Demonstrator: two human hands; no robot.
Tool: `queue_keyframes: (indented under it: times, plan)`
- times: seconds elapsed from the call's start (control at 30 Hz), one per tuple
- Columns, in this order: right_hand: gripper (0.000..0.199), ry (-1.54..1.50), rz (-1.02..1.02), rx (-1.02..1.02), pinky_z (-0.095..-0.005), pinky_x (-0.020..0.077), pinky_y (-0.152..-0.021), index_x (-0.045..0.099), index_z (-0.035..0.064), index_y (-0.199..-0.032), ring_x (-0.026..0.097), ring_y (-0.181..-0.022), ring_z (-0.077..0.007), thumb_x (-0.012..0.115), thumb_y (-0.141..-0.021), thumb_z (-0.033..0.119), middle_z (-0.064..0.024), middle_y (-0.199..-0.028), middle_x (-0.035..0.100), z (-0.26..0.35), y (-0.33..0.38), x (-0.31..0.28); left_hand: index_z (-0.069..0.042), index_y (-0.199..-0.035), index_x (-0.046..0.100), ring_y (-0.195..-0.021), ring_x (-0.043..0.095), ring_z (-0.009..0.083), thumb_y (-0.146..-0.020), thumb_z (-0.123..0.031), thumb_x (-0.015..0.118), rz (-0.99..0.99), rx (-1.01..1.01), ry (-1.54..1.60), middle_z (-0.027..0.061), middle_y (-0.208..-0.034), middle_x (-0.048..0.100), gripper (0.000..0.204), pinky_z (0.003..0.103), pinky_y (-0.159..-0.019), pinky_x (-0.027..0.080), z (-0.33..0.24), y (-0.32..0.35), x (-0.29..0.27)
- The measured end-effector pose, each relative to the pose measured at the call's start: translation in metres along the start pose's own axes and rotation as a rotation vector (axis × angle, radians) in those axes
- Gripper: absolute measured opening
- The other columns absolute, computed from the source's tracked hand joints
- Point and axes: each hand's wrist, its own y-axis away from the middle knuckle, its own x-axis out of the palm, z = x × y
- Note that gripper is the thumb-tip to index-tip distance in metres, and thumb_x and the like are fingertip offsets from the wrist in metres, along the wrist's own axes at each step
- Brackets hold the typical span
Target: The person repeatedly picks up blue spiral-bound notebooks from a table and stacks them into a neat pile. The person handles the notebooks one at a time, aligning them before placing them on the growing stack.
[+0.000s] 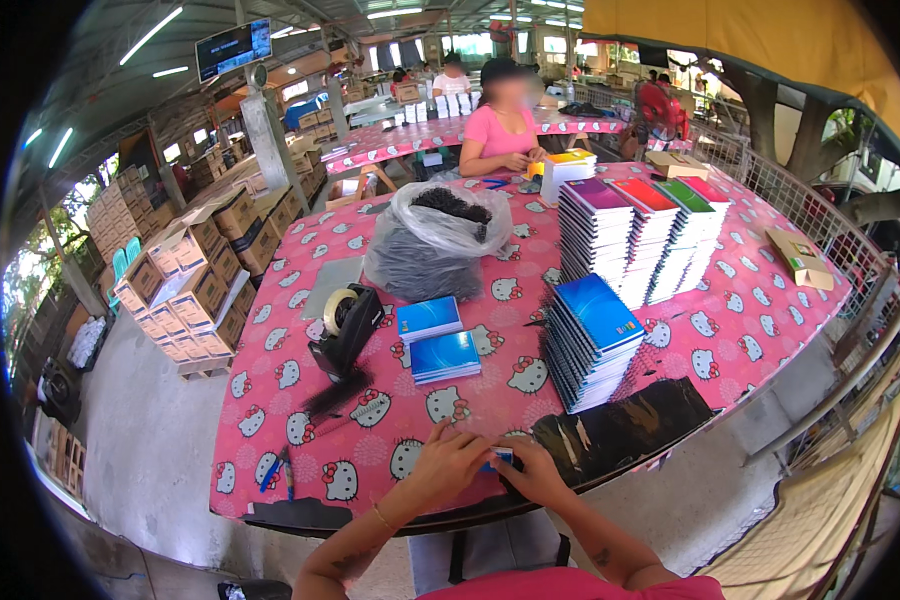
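Bright: side daylight plus ceiling tubes [151, 36]; left foliage [42, 285] overexposed; fisheye bends table [510, 410], corners black, co-worker's head [511, 84] blurred

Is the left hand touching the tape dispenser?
No: the left hand is up against the right hand, with the black tape dispenser clearly apart, farther up the table.

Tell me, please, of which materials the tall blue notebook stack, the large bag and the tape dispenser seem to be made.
Notebook stack: probably paper with glossy card covers, given the sheen on top and pale page edges.
Large bag: thin, clear plastic film, wrinkled, with dark contents showing through.
Tape dispenser: smooth black body, likely moulded plastic, though painted metal is possible.
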Motion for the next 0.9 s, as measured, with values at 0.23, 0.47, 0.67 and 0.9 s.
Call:
queue_keyframes:
  times: [0.23,0.47,0.67,0.9]
  plan:
    - [0.032,-0.082,0.114,0.101,-0.0354,0.0523,-0.069,0.066,0.0045,-0.122,0.067,-0.079,-0.0270,0.069,-0.091,0.014,-0.0159,-0.096,0.070,0.015,-0.002,-0.012,-0.013,-0.108,0.066,-0.094,0.067,0.0228,-0.090,-0.021,0.069,0.005,0.029,0.015,0.0038,-0.099,0.068,0.020,0.051,-0.106,0.041,-0.001,-0.004,0.001]
    - [0.033,-0.241,0.009,0.217,-0.0329,0.0490,-0.059,0.065,0.0047,-0.125,0.063,-0.060,-0.0190,0.068,-0.093,0.014,-0.0117,-0.072,0.063,0.003,0.011,0.008,-0.014,-0.107,0.067,-0.098,0.066,0.0260,-0.089,-0.023,0.069,0.126,-0.019,0.103,0.0035,-0.101,0.068,0.020,0.050,-0.108,0.038,0.001,-0.012,-0.011]
    - [0.032,-0.246,0.034,0.266,-0.0277,0.0508,-0.061,0.066,0.0036,-0.125,0.062,-0.065,-0.0098,0.067,-0.095,0.016,-0.0071,-0.075,0.068,-0.006,0.014,0.011,-0.010,-0.115,0.065,-0.120,0.059,0.0300,-0.092,-0.036,0.065,0.201,-0.036,0.023,0.0098,-0.117,0.065,0.035,0.058,-0.112,0.030,0.007,-0.010,-0.003]
    - [0.031,-0.063,-0.025,0.335,-0.0349,0.0500,-0.063,0.067,0.0014,-0.114,0.064,-0.066,-0.0150,0.070,-0.093,0.023,-0.0169,-0.076,0.067,-0.024,0.014,0.011,0.011,-0.147,0.032,-0.149,0.020,0.0470,-0.098,-0.059,0.042,0.127,-0.107,-0.079,0.0311,-0.156,0.028,0.086,0.069,-0.115,0.009,-0.030,0.031,0.058]
